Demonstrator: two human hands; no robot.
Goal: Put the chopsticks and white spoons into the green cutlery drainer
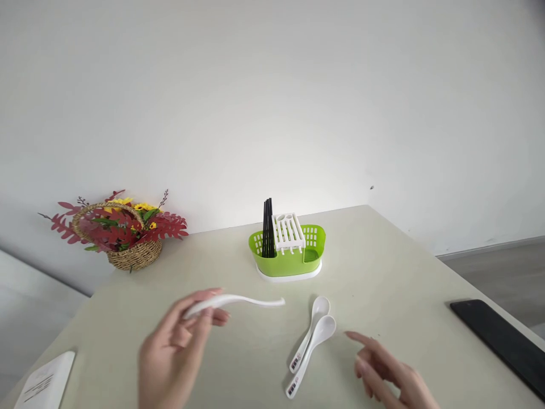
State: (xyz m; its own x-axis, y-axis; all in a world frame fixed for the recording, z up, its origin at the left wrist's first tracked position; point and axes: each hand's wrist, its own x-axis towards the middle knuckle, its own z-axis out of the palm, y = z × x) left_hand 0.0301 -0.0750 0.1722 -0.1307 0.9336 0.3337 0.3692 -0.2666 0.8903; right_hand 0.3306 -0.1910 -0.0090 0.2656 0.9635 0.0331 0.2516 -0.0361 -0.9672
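Left hand (176,346) pinching a white spoon (238,301); right hand (389,372) spread and holding nothing.

The spoon is gripped at its bowl end between thumb and fingers, handle pointing to the right, raised above the bench (383,272) and motion-blurred. Two more white spoons (313,341) lie side by side on the bench between the hands, just left of the right hand's fingertips. A green cutlery holder (287,247) with black chopsticks (268,227) stands beyond both hands.

White plastic spoon (238,301) held level in left hand (174,349), blurred, handle end pointing right. Two more white spoons (310,341) lie side by side on the worktop (383,272), bowls up and away, barcode stickers on handle ends, just left of the right hand (389,372).
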